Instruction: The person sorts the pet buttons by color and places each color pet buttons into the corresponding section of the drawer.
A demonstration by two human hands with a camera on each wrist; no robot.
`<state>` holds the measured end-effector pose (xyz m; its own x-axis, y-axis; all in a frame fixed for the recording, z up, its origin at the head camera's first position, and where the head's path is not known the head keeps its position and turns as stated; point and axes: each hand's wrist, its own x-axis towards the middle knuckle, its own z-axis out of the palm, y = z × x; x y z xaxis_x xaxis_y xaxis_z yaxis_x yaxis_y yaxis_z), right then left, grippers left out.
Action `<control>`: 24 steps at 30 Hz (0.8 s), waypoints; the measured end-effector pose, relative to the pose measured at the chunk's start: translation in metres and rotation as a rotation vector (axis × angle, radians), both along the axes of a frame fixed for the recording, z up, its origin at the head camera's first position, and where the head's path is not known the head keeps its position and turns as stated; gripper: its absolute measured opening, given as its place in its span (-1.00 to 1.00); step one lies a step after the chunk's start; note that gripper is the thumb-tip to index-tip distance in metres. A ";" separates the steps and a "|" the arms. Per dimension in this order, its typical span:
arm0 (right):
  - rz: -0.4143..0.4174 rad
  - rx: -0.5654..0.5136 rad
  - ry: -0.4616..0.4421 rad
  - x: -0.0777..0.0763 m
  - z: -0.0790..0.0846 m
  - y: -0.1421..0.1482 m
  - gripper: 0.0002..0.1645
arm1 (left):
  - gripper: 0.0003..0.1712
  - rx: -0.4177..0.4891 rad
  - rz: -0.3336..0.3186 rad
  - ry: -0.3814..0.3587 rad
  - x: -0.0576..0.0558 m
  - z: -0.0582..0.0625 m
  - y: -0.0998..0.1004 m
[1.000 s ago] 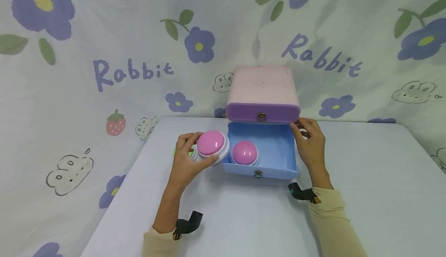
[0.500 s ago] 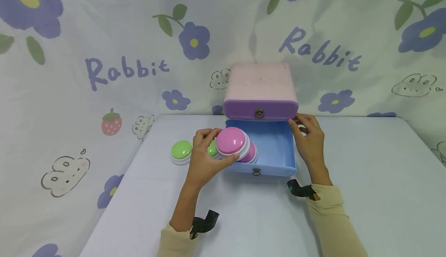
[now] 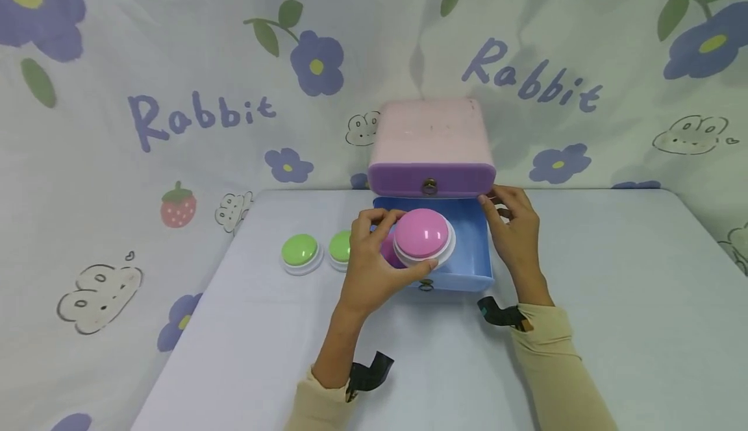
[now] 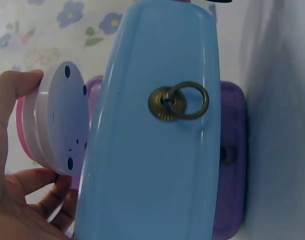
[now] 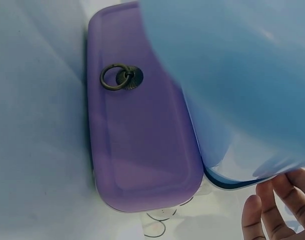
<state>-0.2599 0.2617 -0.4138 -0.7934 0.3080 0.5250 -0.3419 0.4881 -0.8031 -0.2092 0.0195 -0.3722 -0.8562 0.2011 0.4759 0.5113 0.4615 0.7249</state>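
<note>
My left hand [image 3: 374,272] grips a pink push button [image 3: 422,233] with a white round base, holding it above the pulled-out blue drawer [image 3: 476,243]. In the left wrist view, the button's white underside [image 4: 67,120] tilts towards the blue drawer front. Inside the drawer, a second pink button [image 3: 390,250] is mostly hidden behind my left hand. My right hand [image 3: 517,239] rests at the right side of the pink drawer cabinet [image 3: 432,132], thumb near its front corner. Its fingers [image 5: 272,210] lie beside the cabinet in the right wrist view, holding nothing.
Two green push buttons [image 3: 300,250] stand on the white table [image 3: 234,353] left of the drawer, one partly covered by my left hand. A purple drawer front [image 3: 403,180] is above the blue drawer, another [image 5: 147,135] below it. A printed cloth [image 3: 204,41] hangs behind.
My left hand has carried the pink button rightwards from beside the drawer to over it, uncovering the green buttons. My right hand has stayed at the cabinet's side. The head view has shifted slightly.
</note>
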 end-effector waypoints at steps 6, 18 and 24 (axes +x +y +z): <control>-0.003 0.003 0.001 -0.001 0.000 -0.001 -0.54 | -0.21 -0.031 0.008 0.019 0.002 0.003 0.013; 0.024 0.005 0.022 -0.001 -0.001 0.000 -0.58 | -0.19 -0.096 0.055 0.113 0.001 0.001 0.039; 0.039 -0.010 0.037 0.009 0.015 -0.008 -0.62 | -0.12 -0.300 0.079 0.129 0.001 0.002 0.045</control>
